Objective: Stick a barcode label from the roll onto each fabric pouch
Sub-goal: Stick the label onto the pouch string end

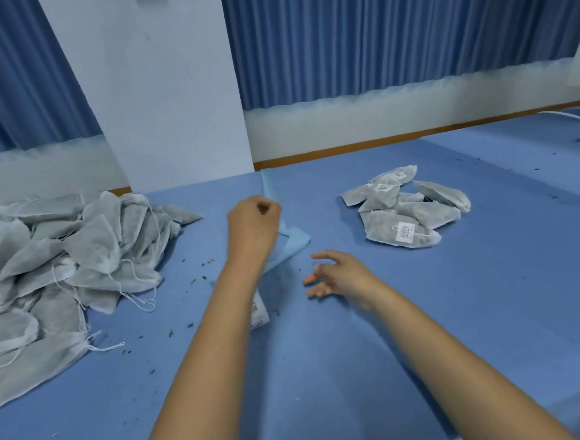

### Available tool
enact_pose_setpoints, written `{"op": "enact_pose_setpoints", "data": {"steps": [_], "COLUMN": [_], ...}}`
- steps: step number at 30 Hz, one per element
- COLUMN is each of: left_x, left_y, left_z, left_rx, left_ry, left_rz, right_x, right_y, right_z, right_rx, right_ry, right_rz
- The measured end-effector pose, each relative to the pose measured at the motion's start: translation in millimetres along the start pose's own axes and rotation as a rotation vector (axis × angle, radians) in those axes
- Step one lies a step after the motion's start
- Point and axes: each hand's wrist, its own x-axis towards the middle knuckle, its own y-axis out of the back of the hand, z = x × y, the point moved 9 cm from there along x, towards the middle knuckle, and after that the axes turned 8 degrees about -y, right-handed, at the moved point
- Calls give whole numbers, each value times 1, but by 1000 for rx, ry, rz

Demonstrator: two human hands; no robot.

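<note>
While my left hand [252, 219] is curled on the light-blue label strip [295, 241], holding it up off the surface [491, 274], my right hand [337, 275] is spread and holds nothing. I'd peel one label slowly, keep the strip taut, then take a pouch from the unlabelled pile [61, 256]. The labelled pile [408, 208] sits to the right.

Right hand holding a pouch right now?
No, the right hand is open above the blue table cover, fingers spread, gripping nothing.

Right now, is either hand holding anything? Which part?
Left hand grips the light-blue label strip partway along its length; right hand holds nothing, fingers spread.
</note>
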Motion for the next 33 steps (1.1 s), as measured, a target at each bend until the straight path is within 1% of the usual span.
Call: {"op": "enact_pose_setpoints", "data": {"steps": [1,2,3,4,5,6,8,9,11,14,17,19,20,22,23,24,25,26,27,28,29,30,32,33], "left_x": [3,4,3,-2,-11,-20,-37,-41,-39,-32,-35,-38,-38,-37,-37,-37,-38,-39,-39,-38,-38,-37,-37,-38], "left_y": [20,36,46,49,48,41,29,24,16,5,-4,-9,-11,-13,-14,-15,-15,-16,-16,-16,-16,-16,-16,-16], "left_z": [-17,-38,-62,-85,-107,-123,-141,-147,-158,-162,-160,-160,-160,-160,-160,-160,-161,-162,-163,-163,-162,-162,-161,-160], "left_rx": [135,278,401,468,452,355,118,27,-114,-293,-404,-432,-445,-481,-488,-488,-487,-483,-475,-464,-452,-448,-453,-456], "left_ry": [33,97,190,302,417,523,668,696,672,535,439,429,433,437,442,451,461,470,475,476,477,477,479,478], "left_rz": [23,7,-60,-162,-267,-361,-450,-462,-430,-370,-349,-364,-371,-373,-381,-391,-399,-400,-394,-389,-384,-379,-367,-363], "right_x": [6,13,21,29,38,47,63,71,85,108,125,130,134,144,152,157,160,163,167,169,170,170,172,172], "right_y": [-18,-34,-48,-61,-73,-82,-97,-103,-110,-104,-96,-97,-96,-91,-86,-83,-83,-82,-77,-71,-65,-63,-60,-58], "right_z": [0,-1,-1,-2,-4,-6,-10,-13,-24,-46,-59,-69,-76,-86,-87,-86,-83,-77,-70,-66,-64,-63,-61,-63], "right_rx": [-42,-95,-148,-188,-215,-229,-243,-251,-263,-263,-172,-30,89,432,556,584,510,371,210,99,47,65,119,74], "right_ry": [-8,-12,-17,-25,-38,-57,-96,-108,-87,-15,-6,25,55,77,61,38,2,-39,-62,-66,-60,-45,-15,12], "right_rz": [-70,-127,-171,-204,-220,-221,-184,-156,-98,13,45,19,0,-47,-45,-41,-28,11,93,192,276,319,352,361]}}
